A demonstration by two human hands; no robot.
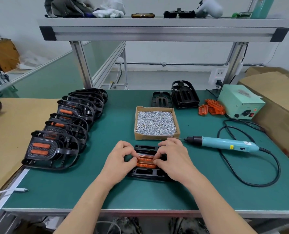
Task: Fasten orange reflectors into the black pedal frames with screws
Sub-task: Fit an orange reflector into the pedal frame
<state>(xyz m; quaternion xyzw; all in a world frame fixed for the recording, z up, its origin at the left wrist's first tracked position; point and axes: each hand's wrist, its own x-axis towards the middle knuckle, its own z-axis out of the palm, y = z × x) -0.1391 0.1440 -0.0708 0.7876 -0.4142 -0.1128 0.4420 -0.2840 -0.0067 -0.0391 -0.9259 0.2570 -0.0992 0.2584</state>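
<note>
A black pedal frame (145,173) lies flat on the green mat in front of me, with an orange reflector (146,162) set in its middle. My left hand (120,162) pinches the reflector's left end with curled fingers. My right hand (171,157) pinches its right end the same way. A cardboard box of silver screws (155,122) stands just behind the frame. The teal electric screwdriver (223,143) lies on the mat to the right, tip pointing left.
A row of pedal frames with reflectors fitted (62,130) runs along the left. Bare black frames (184,95) and loose orange reflectors (211,108) sit at the back right beside a green power unit (239,103). The screwdriver's black cable (251,181) loops at right.
</note>
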